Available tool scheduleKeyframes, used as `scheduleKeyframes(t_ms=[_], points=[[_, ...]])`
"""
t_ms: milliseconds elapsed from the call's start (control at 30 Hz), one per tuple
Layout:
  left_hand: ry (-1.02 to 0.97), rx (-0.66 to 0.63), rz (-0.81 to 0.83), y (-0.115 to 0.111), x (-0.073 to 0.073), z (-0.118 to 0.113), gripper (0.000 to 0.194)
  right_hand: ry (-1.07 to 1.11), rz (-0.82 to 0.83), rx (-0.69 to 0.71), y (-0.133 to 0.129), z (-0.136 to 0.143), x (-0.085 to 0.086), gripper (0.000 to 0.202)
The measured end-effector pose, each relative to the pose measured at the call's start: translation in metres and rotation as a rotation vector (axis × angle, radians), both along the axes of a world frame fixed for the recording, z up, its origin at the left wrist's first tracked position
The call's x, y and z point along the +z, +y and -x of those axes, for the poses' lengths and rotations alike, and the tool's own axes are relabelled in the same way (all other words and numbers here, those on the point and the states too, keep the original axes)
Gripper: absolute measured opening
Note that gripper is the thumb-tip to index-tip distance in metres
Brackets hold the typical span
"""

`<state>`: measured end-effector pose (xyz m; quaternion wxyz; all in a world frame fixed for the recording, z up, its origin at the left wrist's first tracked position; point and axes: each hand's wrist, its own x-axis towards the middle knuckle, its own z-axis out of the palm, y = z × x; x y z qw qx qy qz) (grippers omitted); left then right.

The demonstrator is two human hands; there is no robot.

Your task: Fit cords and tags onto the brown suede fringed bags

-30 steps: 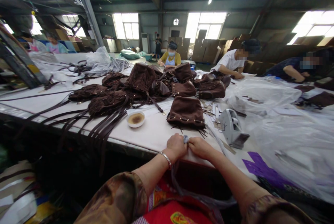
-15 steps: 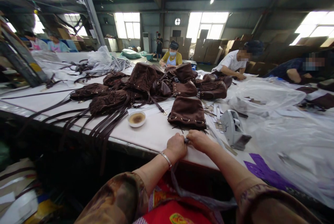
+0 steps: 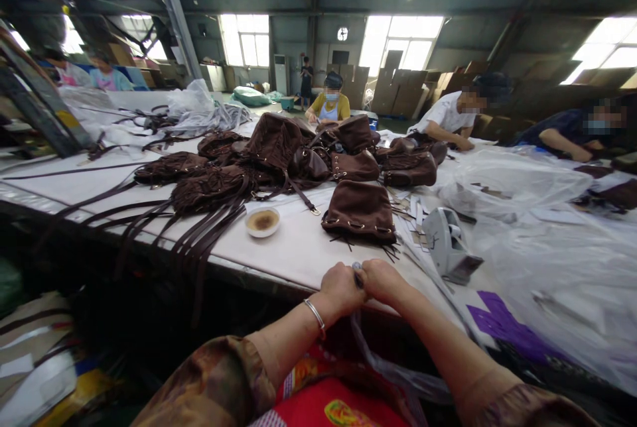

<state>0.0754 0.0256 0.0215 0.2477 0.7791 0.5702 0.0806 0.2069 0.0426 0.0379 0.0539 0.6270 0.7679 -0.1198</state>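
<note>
My left hand [image 3: 340, 288], with a silver bangle at its wrist, is closed at the table's front edge. Against it presses my right hand [image 3: 384, 280], its fingers closed too. Both grip a twisted strip of greyish clear plastic [image 3: 359, 341], which hangs below them toward the red apron [image 3: 323, 407]. A small greyish bit of it pokes up between the fists; the fingers hide the rest. Just beyond the hands lies a brown drawstring bag [image 3: 359, 210], with metal eyelets along its near edge and thin dark cords sticking out. Neither hand touches this bag.
Several brown bags [image 3: 273, 142] are heaped mid-table, their straps [image 3: 209, 241] trailing over the front edge. A white bowl of brownish paste [image 3: 263, 222] stands left of the hands. To the right are a grey-white tape dispenser [image 3: 450, 244], plastic sheeting [image 3: 542, 268] and co-workers.
Both hands have drawn slightly nearer to my body and closer together, still gripping the plastic. The hanging strip has shifted to the right. The bag and bowl stay on the table.
</note>
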Motion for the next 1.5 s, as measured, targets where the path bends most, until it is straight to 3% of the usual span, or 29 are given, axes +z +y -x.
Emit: scheduleKeyframes(t_ms=[200,333,433,533,667,800,933,1100,1500], points=[[0.059,0.099,-0.021,0.005,-0.003,-0.003,0.043,0.098,0.063,0.106,-0.001,-0.022,0.006,0.022],[0.08,0.029,-0.05,0.012,-0.004,-0.006,0.041,0.122,-0.014,0.112,-0.001,-0.035,0.004,0.019],[0.057,-0.111,-0.091,0.019,-0.003,-0.004,0.037,0.124,-0.078,0.21,0.001,-0.038,0.0,0.028],[0.045,-0.189,-0.11,0.021,-0.004,0.004,0.03,0.09,-0.073,0.267,0.001,-0.036,-0.003,0.016],[0.08,-0.131,-0.167,0.007,-0.005,0.013,0.027,0.004,-0.147,0.163,-0.007,-0.027,-0.008,0.026],[0.135,-0.051,-0.133,-0.005,-0.001,0.013,0.026,-0.032,-0.171,-0.043,-0.02,-0.011,-0.014,0.032],[0.137,-0.05,-0.061,-0.001,0.003,0.01,0.027,-0.009,-0.138,-0.177,-0.026,-0.001,-0.019,0.036],[0.073,-0.078,-0.027,0.008,0.001,0.011,0.028,0.074,-0.118,-0.225,-0.023,-0.003,-0.019,0.035],[0.074,-0.121,0.0,0.007,0.004,0.007,0.053,0.361,0.198,0.138,-0.014,-0.038,-0.004,0.022]])
